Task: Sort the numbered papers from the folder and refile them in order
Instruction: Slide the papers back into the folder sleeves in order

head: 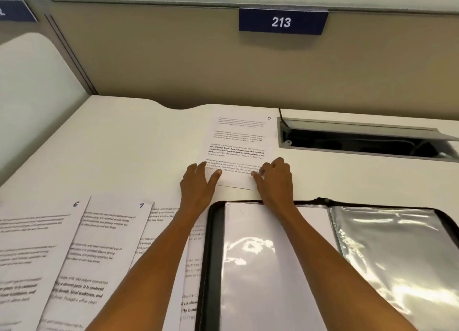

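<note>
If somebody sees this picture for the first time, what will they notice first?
Probably both hands, the left hand and the right hand, resting on the near edge of the sheet marked 5 at the middle of the desk. Next, the blue sign 213 on the wall above, then the open folder with shiny sleeves at the lower right.

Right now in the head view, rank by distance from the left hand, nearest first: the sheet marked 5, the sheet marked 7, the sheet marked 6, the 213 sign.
1. Sheet 5, touched by the left hand.
2. Sheet 7, lower left.
3. Sheet 6, farther left.
4. 213 sign, on the partition.
</note>
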